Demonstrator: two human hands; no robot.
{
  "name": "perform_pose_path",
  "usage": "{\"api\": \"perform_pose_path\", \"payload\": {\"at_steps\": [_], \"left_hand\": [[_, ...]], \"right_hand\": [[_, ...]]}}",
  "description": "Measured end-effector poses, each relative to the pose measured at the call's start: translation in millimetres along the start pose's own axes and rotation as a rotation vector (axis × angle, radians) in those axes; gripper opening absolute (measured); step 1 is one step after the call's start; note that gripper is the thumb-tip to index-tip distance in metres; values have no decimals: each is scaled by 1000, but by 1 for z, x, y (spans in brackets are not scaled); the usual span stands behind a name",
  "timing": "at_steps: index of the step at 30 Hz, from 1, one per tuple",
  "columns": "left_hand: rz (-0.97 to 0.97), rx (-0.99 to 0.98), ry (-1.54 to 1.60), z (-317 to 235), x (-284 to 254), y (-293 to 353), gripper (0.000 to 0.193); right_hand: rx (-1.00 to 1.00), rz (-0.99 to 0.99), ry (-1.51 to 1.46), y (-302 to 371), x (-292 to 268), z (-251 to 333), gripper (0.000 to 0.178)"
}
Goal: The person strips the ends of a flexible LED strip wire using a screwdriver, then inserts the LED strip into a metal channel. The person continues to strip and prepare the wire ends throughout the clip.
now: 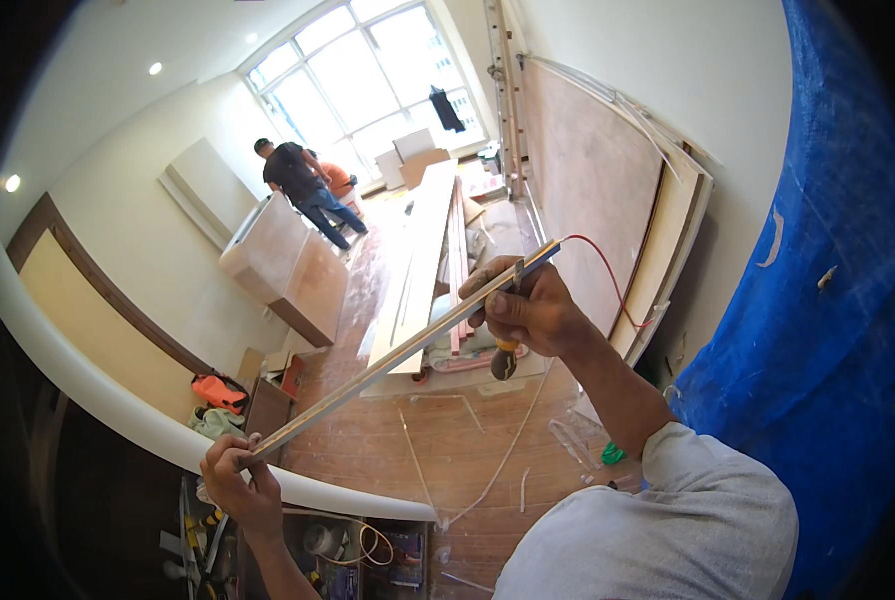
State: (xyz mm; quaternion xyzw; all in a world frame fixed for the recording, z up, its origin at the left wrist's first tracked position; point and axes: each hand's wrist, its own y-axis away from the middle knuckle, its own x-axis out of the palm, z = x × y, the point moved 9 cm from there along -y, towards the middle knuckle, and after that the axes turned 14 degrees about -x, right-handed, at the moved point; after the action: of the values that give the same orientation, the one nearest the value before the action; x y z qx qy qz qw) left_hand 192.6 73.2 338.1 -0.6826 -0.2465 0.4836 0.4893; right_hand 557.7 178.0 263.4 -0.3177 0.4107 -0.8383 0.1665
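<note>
A long, slim light strip in a metal channel [387, 365] slants across the view, its far end up to the right. My left hand [242, 485] pinches the low near end between thumb and fingers. Close to the other end, my right hand [532, 310] is closed round the strip. The same hand also grips a screwdriver [504, 362], whose dark and yellow handle hangs below the fingers. A thin red wire [612, 270] leaves the strip's upper end and curves down to the right.
A white curved edge [167, 430] runs along the left, above a box of tools [367, 550]. Long boards [417, 270] lie on the wooden floor [367, 430]. Large panels [607, 160] lean at the right, near blue sheeting [827, 300]. Two people [302, 185] are by the window.
</note>
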Motion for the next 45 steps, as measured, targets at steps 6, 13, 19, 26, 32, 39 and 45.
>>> {"api": "perform_pose_path", "payload": {"at_steps": [6, 13, 19, 26, 32, 39, 45], "left_hand": [[57, 11, 9, -1, -10, 6, 30], [163, -15, 67, -1, -8, 9, 25], [193, 7, 52, 8, -3, 10, 22], [170, -13, 85, 13, 7, 6, 30], [169, 30, 88, 12, 7, 5, 27], [129, 76, 151, 17, 1, -9, 25], [100, 22, 124, 33, -7, -18, 25]], "right_hand": [[22, -45, -7, 3, 2, -1, 28], [63, -124, 72, 11, -10, -17, 28], [68, -150, 119, 7, -8, -17, 35], [74, -184, 214, 4, -18, -9, 32], [134, -211, 249, 18, -18, -8, 31], [212, -130, 313, 32, -12, -11, 30], [700, -339, -121, 160, -37, -105, 46]]}}
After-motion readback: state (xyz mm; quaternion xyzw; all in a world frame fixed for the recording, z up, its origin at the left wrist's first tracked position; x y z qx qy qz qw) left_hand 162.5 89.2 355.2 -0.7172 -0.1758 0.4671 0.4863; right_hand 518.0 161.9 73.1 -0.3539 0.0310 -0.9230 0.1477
